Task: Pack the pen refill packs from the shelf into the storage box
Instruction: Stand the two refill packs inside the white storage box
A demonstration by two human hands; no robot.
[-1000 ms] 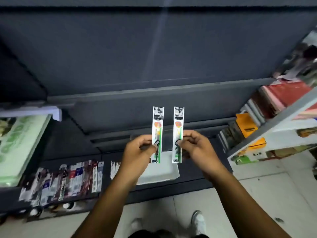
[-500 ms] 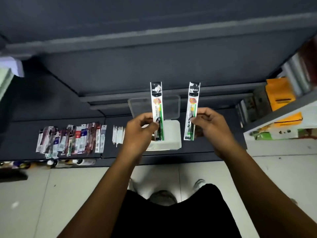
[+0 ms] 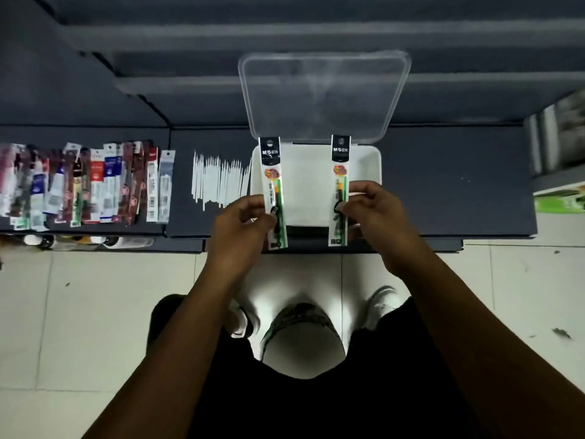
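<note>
Now both hands are raised over the white storage box (image 3: pixel 368 172) on the dark shelf (image 3: pixel 443 185), its clear lid (image 3: pixel 323 96) standing open at the far side. Left hand (image 3: pixel 240 226) pinches the first refill pack (image 3: pixel 272 172) near its lower end. Right hand (image 3: pixel 376 217) pinches the second refill pack (image 3: pixel 340 166) likewise. Both packs are upright and apart. A row of packs (image 3: pixel 88 185) lies far left, with loose white refills (image 3: pixel 218 179) just left of the box.
</note>
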